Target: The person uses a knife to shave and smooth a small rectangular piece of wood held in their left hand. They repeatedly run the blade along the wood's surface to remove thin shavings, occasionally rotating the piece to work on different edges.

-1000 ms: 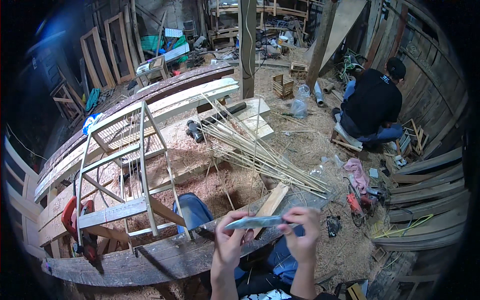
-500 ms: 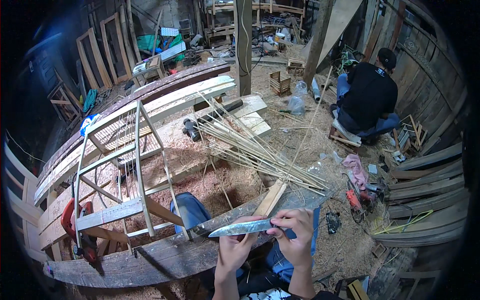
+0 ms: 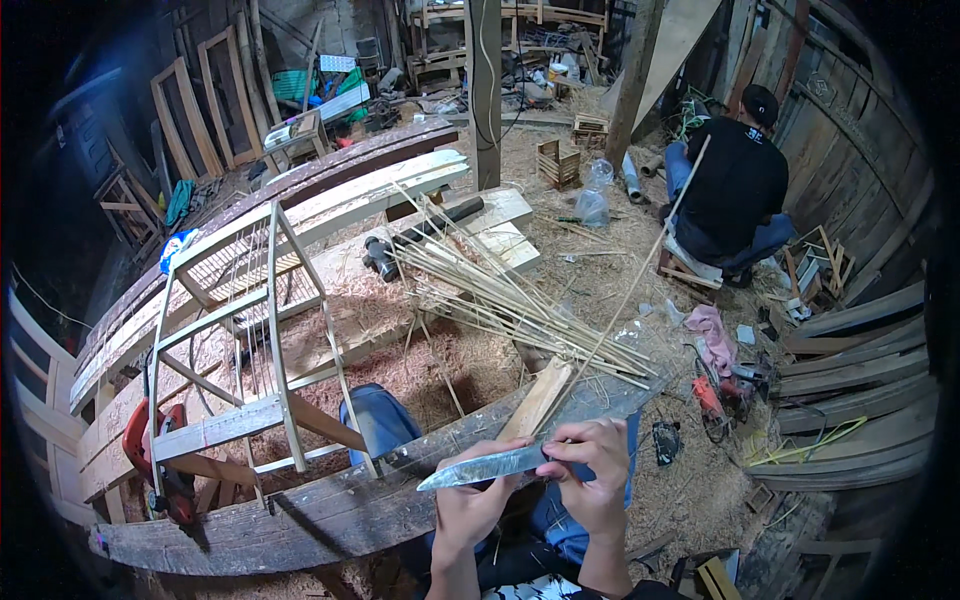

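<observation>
My right hand is closed round the handle end of a knife, whose broad grey blade points left. Behind and below the blade is my left hand, its fingers curled; the blade hides what they grip. A long thin wooden stick slants from the knife up to the far right, its lower end hidden at my hands. Just beyond them, a short pale wood block rests on the dark plank bench. A bundle of thin sticks lies past the block.
A slatted wooden frame stands on the left, near a red clamp-like tool. A hammer-like tool lies among shavings. At the far right a person in black sits low. A red power tool and stacked boards are right.
The long stick's far end has swung to the right, and more of its lower part shows near the block. The knife has tilted slightly. Both hands stay in nearly the same place.
</observation>
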`<state>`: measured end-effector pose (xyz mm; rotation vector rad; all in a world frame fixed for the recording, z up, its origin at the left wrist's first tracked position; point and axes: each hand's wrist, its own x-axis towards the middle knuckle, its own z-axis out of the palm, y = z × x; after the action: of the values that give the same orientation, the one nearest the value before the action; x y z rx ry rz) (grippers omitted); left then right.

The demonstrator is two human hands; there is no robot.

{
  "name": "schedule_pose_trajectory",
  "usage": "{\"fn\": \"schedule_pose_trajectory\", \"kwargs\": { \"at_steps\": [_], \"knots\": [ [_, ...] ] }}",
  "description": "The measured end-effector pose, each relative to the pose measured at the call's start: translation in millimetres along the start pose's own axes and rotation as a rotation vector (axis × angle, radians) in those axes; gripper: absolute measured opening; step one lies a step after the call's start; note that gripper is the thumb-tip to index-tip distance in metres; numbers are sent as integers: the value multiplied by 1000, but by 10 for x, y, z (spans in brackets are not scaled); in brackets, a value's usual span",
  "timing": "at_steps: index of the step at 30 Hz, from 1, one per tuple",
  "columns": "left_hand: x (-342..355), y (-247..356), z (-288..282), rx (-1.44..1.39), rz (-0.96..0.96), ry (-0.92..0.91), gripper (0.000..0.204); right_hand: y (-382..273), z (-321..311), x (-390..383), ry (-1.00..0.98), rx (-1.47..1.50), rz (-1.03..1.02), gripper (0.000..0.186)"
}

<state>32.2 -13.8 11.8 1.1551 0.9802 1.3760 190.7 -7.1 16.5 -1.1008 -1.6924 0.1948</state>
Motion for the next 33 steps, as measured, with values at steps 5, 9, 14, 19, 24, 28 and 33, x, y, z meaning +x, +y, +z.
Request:
{"fn": "schedule_pose_trajectory", "kwargs": {
  "at_steps": [5, 9, 14, 19, 24, 28, 33],
  "knots": [
    [-25, 22, 61, -40, 24, -38, 22, 14, -39, -37, 60, -45, -25, 28],
    [-21, 34, 44, -73, -53, -64, 23, 54, -54, -36, 91, -103, -75, 27],
    [-73, 109, -147, -244, -123, -106, 19, 404, -122, -148, 344, -163, 56, 23],
    [-73, 239, -264, -230, -179, -76, 19, 578, -412, -172, 480, -150, 175, 28],
    [11, 94, -131, -244, -228, -37, 24, 334, -188, -109, 333, -94, 123, 27],
    [11, -1, -63, -298, -172, -61, 23, 106, 0, -28, 94, 5, 20, 26],
    [-25, -5, -71, -280, -181, -46, 26, 49, 68, -23, 0, 46, -23, 27]
  ]
}}
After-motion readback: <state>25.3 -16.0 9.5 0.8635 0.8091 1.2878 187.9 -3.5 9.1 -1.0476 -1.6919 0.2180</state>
